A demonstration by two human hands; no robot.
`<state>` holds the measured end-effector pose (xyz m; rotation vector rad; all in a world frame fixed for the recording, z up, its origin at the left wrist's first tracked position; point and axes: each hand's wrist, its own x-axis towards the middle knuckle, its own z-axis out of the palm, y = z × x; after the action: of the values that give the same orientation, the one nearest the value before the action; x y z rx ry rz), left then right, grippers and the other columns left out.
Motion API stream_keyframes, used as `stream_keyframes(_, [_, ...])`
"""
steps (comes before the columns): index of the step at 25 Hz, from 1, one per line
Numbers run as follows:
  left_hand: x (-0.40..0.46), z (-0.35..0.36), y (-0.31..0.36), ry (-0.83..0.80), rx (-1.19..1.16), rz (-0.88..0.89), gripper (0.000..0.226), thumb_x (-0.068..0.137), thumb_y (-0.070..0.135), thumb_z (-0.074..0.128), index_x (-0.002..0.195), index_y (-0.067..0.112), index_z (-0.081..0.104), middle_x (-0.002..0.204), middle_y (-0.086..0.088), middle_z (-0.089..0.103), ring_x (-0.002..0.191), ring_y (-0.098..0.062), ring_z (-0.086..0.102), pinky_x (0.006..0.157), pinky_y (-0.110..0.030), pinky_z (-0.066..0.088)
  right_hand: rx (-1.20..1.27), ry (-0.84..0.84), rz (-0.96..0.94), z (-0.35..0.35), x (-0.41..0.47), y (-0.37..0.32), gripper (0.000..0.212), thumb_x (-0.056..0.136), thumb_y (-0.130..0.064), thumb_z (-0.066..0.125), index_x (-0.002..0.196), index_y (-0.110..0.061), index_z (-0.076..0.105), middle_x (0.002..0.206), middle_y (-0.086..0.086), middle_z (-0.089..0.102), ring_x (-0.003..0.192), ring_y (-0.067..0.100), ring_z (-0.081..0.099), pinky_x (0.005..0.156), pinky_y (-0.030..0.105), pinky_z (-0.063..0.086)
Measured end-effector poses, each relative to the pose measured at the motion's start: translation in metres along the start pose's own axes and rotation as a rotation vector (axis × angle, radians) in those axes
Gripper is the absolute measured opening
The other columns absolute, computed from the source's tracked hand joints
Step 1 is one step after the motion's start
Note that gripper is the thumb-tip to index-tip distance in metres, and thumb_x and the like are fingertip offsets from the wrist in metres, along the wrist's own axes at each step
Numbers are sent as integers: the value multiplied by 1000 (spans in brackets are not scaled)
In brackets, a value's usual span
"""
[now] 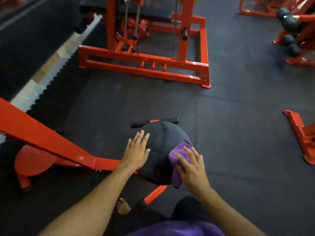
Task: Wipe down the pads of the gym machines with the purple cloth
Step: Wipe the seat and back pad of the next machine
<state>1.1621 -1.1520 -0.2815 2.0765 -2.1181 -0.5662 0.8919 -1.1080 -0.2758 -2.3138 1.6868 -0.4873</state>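
A round black pad (162, 143) tops a red machine right in front of me. My left hand (137, 150) lies flat on the pad's left side, fingers straight and spread. My right hand (191, 167) presses the purple cloth (177, 160) against the pad's right side with straight fingers. The cloth is folded and hangs down over the pad's near right edge. A black handle bar (153, 122) sticks out behind the pad.
The machine's red arm (47, 138) slants in from the left. A red cable frame (144, 65) stands ahead on the black rubber floor (238, 125). Black roller pads (289, 31) sit on red equipment at the far right. A red foot plate (301, 137) lies right. My bare foot (123, 206) shows below.
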Motion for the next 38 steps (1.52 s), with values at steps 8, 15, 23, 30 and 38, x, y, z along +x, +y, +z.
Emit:
stream_keyframes(8, [42, 58, -1, 21, 115, -23, 74, 102, 62, 25, 166, 28, 15, 174, -2, 5, 160, -21, 7, 127, -57, 10, -164, -295, 84, 48, 11, 4, 78, 92, -70, 44, 160, -38, 22, 170, 9, -1, 155, 38, -5, 116, 71, 7])
stream_keyframes(15, [39, 72, 2, 88, 181, -91, 73, 103, 59, 29, 166, 26, 14, 174, -2, 3, 161, -22, 4, 126, -58, 12, -43, -253, 110, 56, 152, 55, 58, 97, -56, 45, 150, -32, 43, 159, 5, 34, 142, 35, 37, 103, 50, 45])
stream_keyframes(23, [32, 79, 11, 120, 181, -190, 74, 103, 60, 28, 166, 26, 11, 174, -3, 2, 161, -23, 4, 128, -57, 7, 52, -302, -168, 61, 206, 68, 52, 97, -42, 56, 146, -27, 50, 151, 1, 46, 133, 31, 48, 102, 50, 47])
stream_keyframes(30, [32, 81, 8, 136, 176, -174, 73, 103, 59, 28, 166, 24, 15, 174, -3, 2, 160, -23, 6, 126, -59, 11, -44, -335, -605, 43, 95, 93, 58, 89, -29, 59, 147, -20, 51, 157, 8, 43, 147, 37, 35, 115, 62, 30])
stream_keyframes(38, [27, 82, 13, 128, 174, -214, 73, 103, 59, 28, 166, 26, 10, 174, -2, 3, 161, -21, 3, 128, -56, 6, 319, -479, -160, 66, 262, 62, 47, 98, -36, 61, 142, -21, 53, 144, -2, 52, 127, 21, 54, 104, 40, 45])
